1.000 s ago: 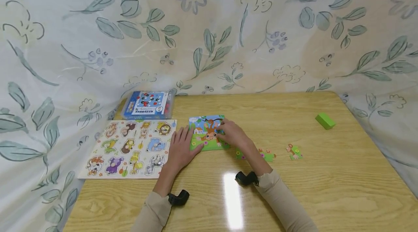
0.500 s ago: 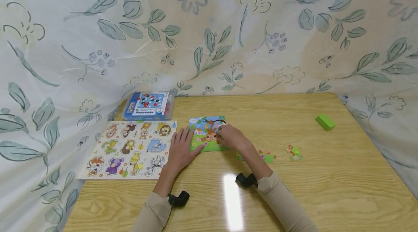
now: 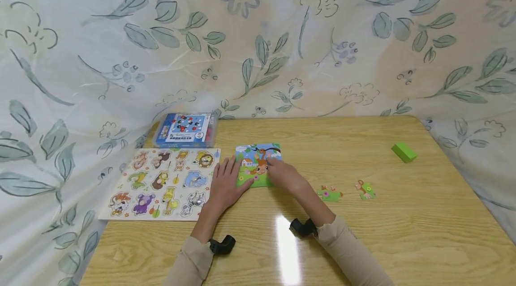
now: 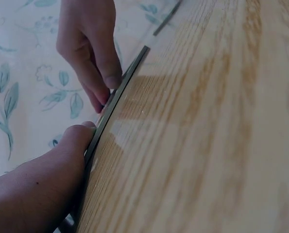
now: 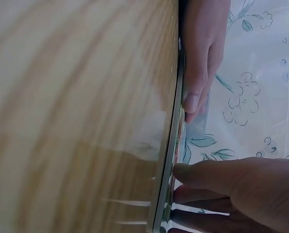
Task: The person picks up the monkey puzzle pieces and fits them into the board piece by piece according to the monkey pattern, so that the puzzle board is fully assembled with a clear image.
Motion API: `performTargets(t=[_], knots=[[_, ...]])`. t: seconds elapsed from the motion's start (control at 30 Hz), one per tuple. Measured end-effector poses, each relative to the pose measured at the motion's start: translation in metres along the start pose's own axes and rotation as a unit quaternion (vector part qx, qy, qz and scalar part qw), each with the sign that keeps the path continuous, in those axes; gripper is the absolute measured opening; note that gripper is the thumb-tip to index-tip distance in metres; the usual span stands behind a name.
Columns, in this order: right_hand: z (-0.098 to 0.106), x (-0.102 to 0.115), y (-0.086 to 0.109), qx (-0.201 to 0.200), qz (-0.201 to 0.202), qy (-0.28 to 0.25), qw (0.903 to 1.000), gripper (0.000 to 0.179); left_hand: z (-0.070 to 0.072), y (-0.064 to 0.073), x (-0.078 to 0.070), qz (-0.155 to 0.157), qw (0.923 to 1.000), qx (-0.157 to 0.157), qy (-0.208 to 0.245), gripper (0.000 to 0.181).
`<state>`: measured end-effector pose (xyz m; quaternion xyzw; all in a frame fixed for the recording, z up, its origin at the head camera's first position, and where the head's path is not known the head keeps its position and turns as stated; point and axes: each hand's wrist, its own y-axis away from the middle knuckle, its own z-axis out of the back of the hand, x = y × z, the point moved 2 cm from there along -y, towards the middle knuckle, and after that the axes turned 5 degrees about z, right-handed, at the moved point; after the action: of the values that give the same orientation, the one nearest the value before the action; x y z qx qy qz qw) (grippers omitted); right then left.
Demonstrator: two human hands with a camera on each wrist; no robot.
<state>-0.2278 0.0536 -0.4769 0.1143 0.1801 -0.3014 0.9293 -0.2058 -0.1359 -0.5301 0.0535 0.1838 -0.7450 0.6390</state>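
In the head view a jigsaw puzzle (image 3: 264,182) with a monkey picture lies on the table between both hands. My left hand (image 3: 225,187) rests over its left edge, fingers extended and thumb at the lower edge. My right hand (image 3: 285,175) presses fingertips onto the picture's right side, hiding part of it. The right wrist view shows these fingers (image 5: 202,196) fairly straight, tips at the thin board. Two loose puzzle pieces lie right of the right forearm: a flowery green piece (image 3: 330,195) and one with a monkey's ear (image 3: 366,189).
A wooden animal puzzle board (image 3: 155,201) lies left of the left hand. Behind it sits a clear plastic box (image 3: 185,130) with a blue-and-white label. A green block (image 3: 403,152) stands at the far right. A floral cloth (image 3: 258,44) hangs behind the table.
My right hand goes from a thumb-and-finger hold at the picture's right side to pressing there with its fingertips. The green bit left of the right forearm no longer shows. My left hand stays put.
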Motion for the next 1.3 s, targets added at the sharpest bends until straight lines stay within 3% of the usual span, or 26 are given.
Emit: performTargets(t=[0.03,0.07,0.17,0.23,0.3,0.37,0.43,0.57,0.87,0.93,1.07,1.13,1.2,1.3], knots=[[0.0,0.001,0.0,-0.005,0.014,0.031,0.9994,0.02,0.0,0.0,0.0,0.0,1.0,0.0,-0.003,0.08],[0.0,0.001,0.001,-0.012,0.009,0.007,0.9999,0.02,-0.001,0.0,0.0,0.0,1.0,0.0,-0.005,0.08],[0.0,-0.003,0.002,-0.013,-0.02,-0.131,0.9911,0.021,-0.001,0.0,0.0,0.0,1.0,-0.004,-0.008,0.081],[-0.001,-0.006,0.004,-0.003,-0.049,-0.237,0.9702,0.025,-0.002,-0.001,0.0,0.0,1.0,-0.005,-0.007,0.081],[-0.002,-0.01,0.006,-0.012,-0.077,-0.341,0.9369,0.029,-0.002,-0.001,0.0,0.0,1.0,-0.004,-0.007,0.082],[-0.003,-0.012,0.007,-0.021,-0.081,-0.378,0.922,0.03,-0.002,-0.001,0.0,-0.001,0.9999,-0.006,-0.009,0.083],[-0.003,-0.014,0.006,-0.031,-0.067,-0.386,0.9195,0.027,-0.001,-0.002,0.0,-0.001,0.9999,-0.007,-0.008,0.083],[-0.002,-0.016,0.005,-0.045,-0.045,-0.373,0.9255,0.021,0.001,-0.003,-0.001,-0.001,0.9998,-0.014,-0.011,0.082],[-0.001,-0.014,0.01,-0.041,-0.024,-0.368,0.9285,0.018,0.001,0.0,-0.002,0.001,1.0,-0.001,-0.006,0.081],[-0.002,-0.014,0.011,-0.043,-0.018,-0.381,0.9236,0.018,0.002,0.001,-0.001,0.004,1.0,-0.001,-0.006,0.081],[-0.003,-0.017,0.013,-0.035,-0.029,-0.441,0.8964,0.016,0.003,0.001,0.0,0.011,0.9999,0.001,-0.003,0.081],[-0.004,-0.017,0.013,-0.031,-0.038,-0.457,0.8882,0.016,0.002,0.001,0.0,0.01,1.0,0.002,0.0,0.081],[-0.005,-0.018,0.014,-0.03,-0.049,-0.458,0.8869,0.016,0.0,0.001,0.0,0.009,1.0,0.005,0.001,0.081],[-0.007,-0.017,0.013,-0.039,-0.057,-0.442,0.8945,0.014,-0.004,0.0,-0.001,0.009,1.0,0.003,0.001,0.08]])
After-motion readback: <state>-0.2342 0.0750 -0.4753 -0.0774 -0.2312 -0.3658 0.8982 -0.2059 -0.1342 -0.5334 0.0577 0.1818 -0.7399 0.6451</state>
